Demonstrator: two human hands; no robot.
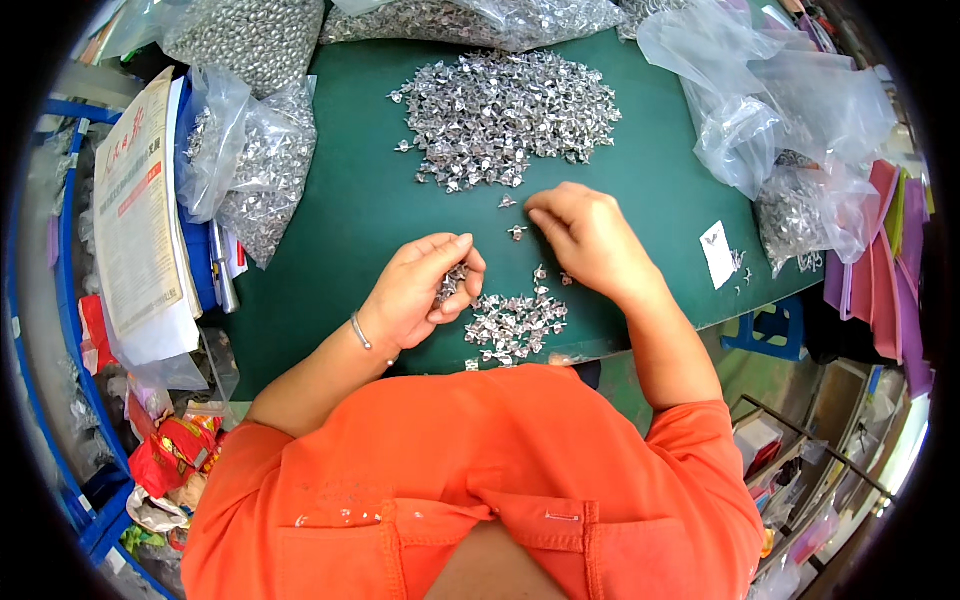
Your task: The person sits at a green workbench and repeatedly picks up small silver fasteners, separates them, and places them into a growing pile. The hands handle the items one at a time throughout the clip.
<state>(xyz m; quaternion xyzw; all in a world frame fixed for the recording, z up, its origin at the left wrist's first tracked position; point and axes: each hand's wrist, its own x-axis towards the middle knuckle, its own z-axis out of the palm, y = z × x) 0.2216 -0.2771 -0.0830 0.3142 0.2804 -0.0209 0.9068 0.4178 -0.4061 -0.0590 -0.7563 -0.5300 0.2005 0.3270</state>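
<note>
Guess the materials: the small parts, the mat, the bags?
Small parts: likely metal, bright silvery finish; they glint and show sharp stamped edges. The left hand holds a bunch of them; the right hand touches loose ones.
Mat: dark green, matte and smooth, no glare; rubber or vinyl, cannot tell which.
Bags: thin clear plastic film, crinkled and glossy.

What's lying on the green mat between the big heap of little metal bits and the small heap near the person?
In the head view, between the big heap and the small heap, a few stray metal pieces lie on the green mat, beside the right hand.
</note>
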